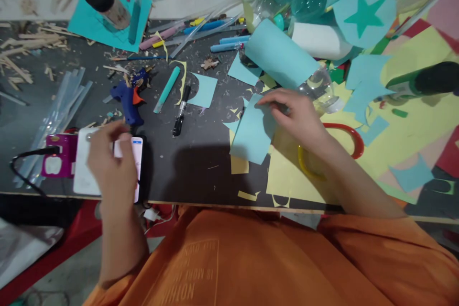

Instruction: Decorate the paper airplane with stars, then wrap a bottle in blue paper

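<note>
My left hand (112, 162) hovers over a phone (137, 167) with a lit screen and a flat white device (84, 172). Its fingers are loosely bent, a little blurred, and hold nothing visible. Just beyond its fingertips lies a blue glue gun (128, 105) with an orange trigger. My right hand (296, 117) reaches in from the right, its fingertips touching the upper edge of a light-blue paper piece (253, 131). The thumb is bent apart from the fingertips. Past this hand lies a clear bottle wrapped in light-blue paper (281, 52).
Red-and-yellow-handled scissors (344, 129) lie under my right forearm on yellow paper (287, 177). A black marker (181, 111) and a teal pen (167, 88) lie mid-table. Clear glue sticks (59, 114) are at left. Several decorated bottles and paper scraps crowd the right.
</note>
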`<state>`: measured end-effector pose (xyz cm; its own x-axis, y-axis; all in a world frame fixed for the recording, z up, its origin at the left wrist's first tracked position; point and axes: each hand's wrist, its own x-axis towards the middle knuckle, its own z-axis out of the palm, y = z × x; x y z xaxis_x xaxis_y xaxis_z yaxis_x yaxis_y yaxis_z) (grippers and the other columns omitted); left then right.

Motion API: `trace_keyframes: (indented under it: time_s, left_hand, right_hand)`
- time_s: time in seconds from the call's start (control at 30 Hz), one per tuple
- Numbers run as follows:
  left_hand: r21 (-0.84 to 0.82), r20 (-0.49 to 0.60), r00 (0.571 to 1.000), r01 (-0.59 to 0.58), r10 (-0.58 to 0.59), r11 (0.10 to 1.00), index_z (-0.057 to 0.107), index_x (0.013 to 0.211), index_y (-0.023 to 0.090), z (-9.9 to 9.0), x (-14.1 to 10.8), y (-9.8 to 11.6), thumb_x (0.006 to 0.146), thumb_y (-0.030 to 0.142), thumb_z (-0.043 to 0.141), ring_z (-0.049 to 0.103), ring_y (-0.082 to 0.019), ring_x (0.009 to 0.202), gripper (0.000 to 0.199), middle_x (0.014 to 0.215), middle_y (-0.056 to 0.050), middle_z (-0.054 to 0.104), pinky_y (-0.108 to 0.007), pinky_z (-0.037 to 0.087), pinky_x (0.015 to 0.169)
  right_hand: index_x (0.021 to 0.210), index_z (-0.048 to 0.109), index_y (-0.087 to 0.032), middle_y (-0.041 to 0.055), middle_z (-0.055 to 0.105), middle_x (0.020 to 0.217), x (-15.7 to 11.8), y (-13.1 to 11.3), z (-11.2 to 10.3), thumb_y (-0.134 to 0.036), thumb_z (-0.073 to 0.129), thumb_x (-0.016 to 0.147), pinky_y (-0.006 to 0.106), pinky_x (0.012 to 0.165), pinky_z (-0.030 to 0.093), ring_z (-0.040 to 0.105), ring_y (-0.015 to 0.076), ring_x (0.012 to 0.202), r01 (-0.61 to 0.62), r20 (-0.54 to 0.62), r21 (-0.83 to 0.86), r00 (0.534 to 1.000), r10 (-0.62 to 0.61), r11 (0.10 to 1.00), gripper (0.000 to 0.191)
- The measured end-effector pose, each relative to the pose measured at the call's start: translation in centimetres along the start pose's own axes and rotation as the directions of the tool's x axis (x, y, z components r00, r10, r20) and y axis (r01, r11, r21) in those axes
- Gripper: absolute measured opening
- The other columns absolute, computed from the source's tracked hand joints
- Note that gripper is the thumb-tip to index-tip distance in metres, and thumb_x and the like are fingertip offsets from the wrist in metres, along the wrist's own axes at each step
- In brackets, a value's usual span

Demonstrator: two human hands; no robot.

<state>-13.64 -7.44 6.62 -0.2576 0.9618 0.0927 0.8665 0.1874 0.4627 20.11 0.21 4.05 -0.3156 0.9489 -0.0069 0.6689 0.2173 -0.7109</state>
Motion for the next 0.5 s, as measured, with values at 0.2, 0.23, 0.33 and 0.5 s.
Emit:
trace_keyframes:
  time_s: [0.2,0.23,0.33,0.5]
  left_hand:
    - [0.092,0.308,0.949,0.038,-0.064,0.995,0.052,0.085,0.024,4.7,2.8,5.1,0.082,0.037,0.056,0.062,-0.024,0.073,0.014,0.077,-0.003,0.062,-0.035,0.044,0.07]
    - [0.143,0.297,0.951,0.05,-0.092,0.988,0.052,0.09,0.024,5.1,3.1,5.5,0.083,0.038,0.056,0.063,-0.026,0.074,0.016,0.077,-0.004,0.062,-0.035,0.044,0.069]
    - [0.271,0.282,0.947,0.075,-0.154,0.96,0.054,0.106,0.022,5.3,3.6,6.1,0.085,0.042,0.055,0.065,-0.033,0.075,0.028,0.078,-0.008,0.062,-0.039,0.045,0.069]
    - [0.343,0.309,0.929,0.093,-0.206,0.935,0.059,0.102,0.022,5.3,3.6,5.9,0.087,0.044,0.054,0.068,-0.038,0.077,0.027,0.076,-0.011,0.065,-0.044,0.05,0.075]
  right_hand:
    - [0.118,0.066,-0.033,0.0058,0.06,0.144,-0.5,-1.0,0.2,-0.025,0.045,0.097,0.062,0.117,0.034,0.043,0.0345,0.145,0.029,-0.132,-0.131,0.99,-0.047,0.991,0.031]
    - [0.12,0.065,-0.033,0.0062,0.058,0.147,-1.1,-0.9,0.1,-0.028,0.046,0.097,0.063,0.117,0.034,0.042,0.035,0.146,0.015,-0.149,-0.13,0.988,-0.035,0.991,0.03]
    - [0.116,0.065,-0.03,0.0078,0.061,0.142,-3.0,-0.6,0.0,-0.03,0.046,0.098,0.062,0.113,0.041,0.052,0.0334,0.137,-0.006,-0.212,-0.082,0.977,-0.011,0.997,0.026]
    - [0.101,0.069,-0.023,0.0104,0.074,0.099,-6.0,0.1,1.2,-0.033,0.039,0.101,0.057,0.09,0.056,0.071,0.0308,0.098,-0.063,-0.162,-0.097,0.986,0.047,0.993,0.031]
